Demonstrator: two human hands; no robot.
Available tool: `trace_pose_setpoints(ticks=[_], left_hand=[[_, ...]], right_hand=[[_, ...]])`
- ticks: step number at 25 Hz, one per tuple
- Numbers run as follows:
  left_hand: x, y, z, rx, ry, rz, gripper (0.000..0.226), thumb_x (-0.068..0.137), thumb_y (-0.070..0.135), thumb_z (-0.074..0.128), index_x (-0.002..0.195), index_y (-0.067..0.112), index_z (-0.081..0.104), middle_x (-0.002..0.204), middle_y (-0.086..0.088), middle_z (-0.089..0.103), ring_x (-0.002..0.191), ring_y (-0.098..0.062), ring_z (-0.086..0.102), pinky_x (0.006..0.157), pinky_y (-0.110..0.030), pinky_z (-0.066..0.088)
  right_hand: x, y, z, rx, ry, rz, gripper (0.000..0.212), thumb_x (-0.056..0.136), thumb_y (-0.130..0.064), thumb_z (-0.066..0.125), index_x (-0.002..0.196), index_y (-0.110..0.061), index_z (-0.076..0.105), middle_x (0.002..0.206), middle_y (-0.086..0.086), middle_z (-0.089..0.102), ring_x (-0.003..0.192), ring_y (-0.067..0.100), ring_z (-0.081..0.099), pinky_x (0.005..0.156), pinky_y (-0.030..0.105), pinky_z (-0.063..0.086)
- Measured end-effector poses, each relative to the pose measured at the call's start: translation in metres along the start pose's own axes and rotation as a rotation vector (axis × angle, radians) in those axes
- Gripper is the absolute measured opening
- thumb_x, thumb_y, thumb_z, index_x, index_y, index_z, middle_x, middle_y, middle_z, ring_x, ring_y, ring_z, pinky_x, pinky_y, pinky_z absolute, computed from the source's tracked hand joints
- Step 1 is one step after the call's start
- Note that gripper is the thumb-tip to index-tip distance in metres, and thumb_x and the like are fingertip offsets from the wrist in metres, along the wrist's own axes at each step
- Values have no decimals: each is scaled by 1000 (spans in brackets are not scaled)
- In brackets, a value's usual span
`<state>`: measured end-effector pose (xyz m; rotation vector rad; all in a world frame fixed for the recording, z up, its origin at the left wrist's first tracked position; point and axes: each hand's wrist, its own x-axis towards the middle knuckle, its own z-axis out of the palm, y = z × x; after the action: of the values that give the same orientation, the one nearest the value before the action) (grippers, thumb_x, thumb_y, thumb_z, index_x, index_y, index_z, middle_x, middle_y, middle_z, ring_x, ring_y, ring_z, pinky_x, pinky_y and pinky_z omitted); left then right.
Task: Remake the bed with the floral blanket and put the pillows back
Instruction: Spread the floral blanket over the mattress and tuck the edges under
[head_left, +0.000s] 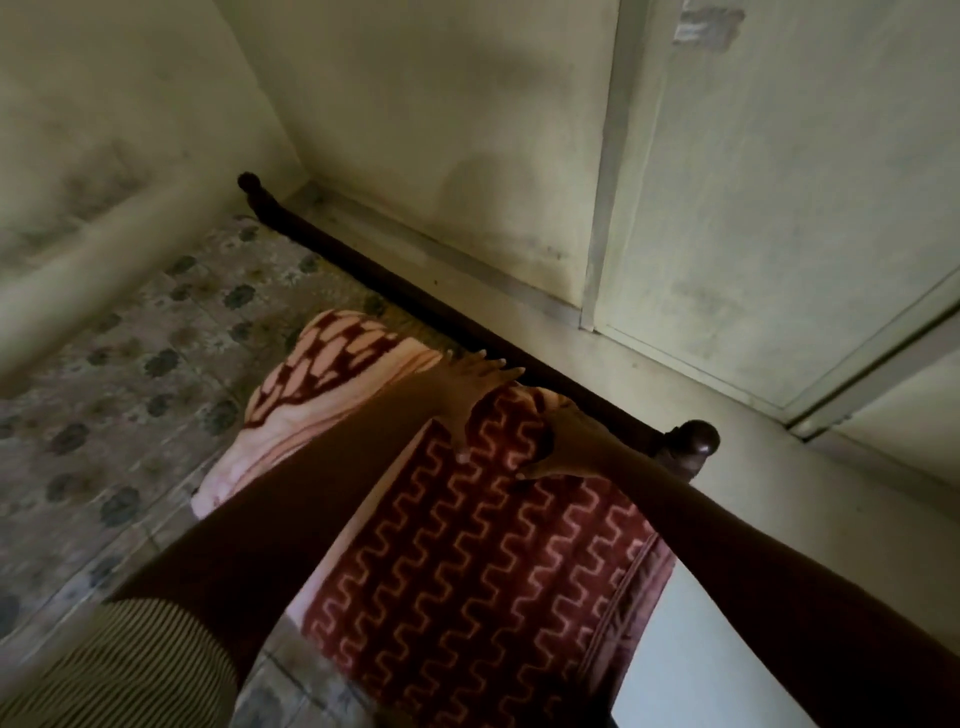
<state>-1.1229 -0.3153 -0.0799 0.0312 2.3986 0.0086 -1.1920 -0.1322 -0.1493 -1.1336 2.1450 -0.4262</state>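
The grey-green floral blanket (171, 332) takes up the left of the view. It lies spread over the mattress up to the pale stained wall (441, 130) and reaches the dark wooden bed rail (405, 291), though blur hides whether its edges are straight or tucked. By that showing the spreading step looks largely done.

On top of the blanket, at the end by the rail, sits a bulky maroon plush bundle with a pink zigzag pattern (467, 561). Its near end overhangs the bed's side, and a pink part with maroon blocks (332, 364) sits at its left. Whether this is a pillow or a folded second blanket cannot be told. No plain pillow shows, so putting the pillows back appears to be the step in hand or not yet done.

No box, basket or other container is in view, and the bed alone bears anything.

The left hand (475, 384) lies flat on the far end of the bundle with its fingers spread. The right hand (571, 447) rests just beside it near the round wooden knob (693, 441), thumb stretched out. Its fingers pass over the bundle's far edge, so whether they grip cannot be told.
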Motion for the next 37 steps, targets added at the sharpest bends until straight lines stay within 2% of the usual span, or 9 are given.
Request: trace_pose_setpoints(ticks=[6,9,12,16,21,24,26,29,37], left_hand=[[-59,7,47,164,-79,-16,99,75,48,71,149,21,10,156,-7,14,143,-24,12,115,-37,5],[-102,18,115,90,270,9,63,86,54,53,138,21,42,142,-8,43,132,-25,39,111,-36,22],[-142,25,168,147,699,192,64,77,64,38,102,13,69,95,-10,70,87,-28,67,82,-37,49],[-206,42,212,228,878,261,67,68,62,41,89,5,69,81,-9,69,72,-27,67,78,-37,35],[-248,54,256,264,920,140,75,54,51,67,118,12,60,112,-10,65,101,-31,62,97,-43,29],[-261,69,268,235,964,100,82,70,63,49,141,22,41,143,-8,44,132,-32,40,111,-49,13],[-264,82,263,236,985,136,70,77,57,41,134,18,49,134,-7,54,128,-30,47,113,-45,5],[-259,116,255,192,1059,256,47,80,37,43,112,11,65,106,-7,68,105,-30,63,109,-46,20],[-210,308,208,139,1177,743,48,63,11,58,110,12,61,103,-5,68,105,-25,53,107,-49,29]], right_hand=[[-98,-55,54,-168,54,-59,90,71,-66,63,143,-20,35,144,3,38,133,23,32,109,36,26],[-133,-78,99,-198,122,41,95,69,-66,66,146,-26,27,149,3,27,137,26,23,111,42,23],[-155,-95,136,-126,206,113,113,55,-66,75,147,-29,19,153,4,21,140,27,21,113,43,20],[-175,-132,169,-200,145,233,123,54,-59,80,150,-25,11,150,13,32,135,32,34,110,44,29],[-221,-175,203,-87,242,328,73,71,-53,71,135,-31,44,128,6,57,116,28,55,99,38,43],[-259,-193,217,-202,386,317,60,75,-54,64,128,-29,51,118,3,63,106,27,61,90,39,49],[-284,-199,220,-238,404,304,57,74,-48,63,125,-24,52,112,4,63,99,28,63,82,38,51],[-324,-192,223,-232,442,370,47,70,-38,65,113,-20,57,101,6,63,91,28,63,76,37,52],[-512,-121,227,-77,637,707,44,66,-40,68,103,-18,62,87,4,61,81,26,62,71,33,50]])
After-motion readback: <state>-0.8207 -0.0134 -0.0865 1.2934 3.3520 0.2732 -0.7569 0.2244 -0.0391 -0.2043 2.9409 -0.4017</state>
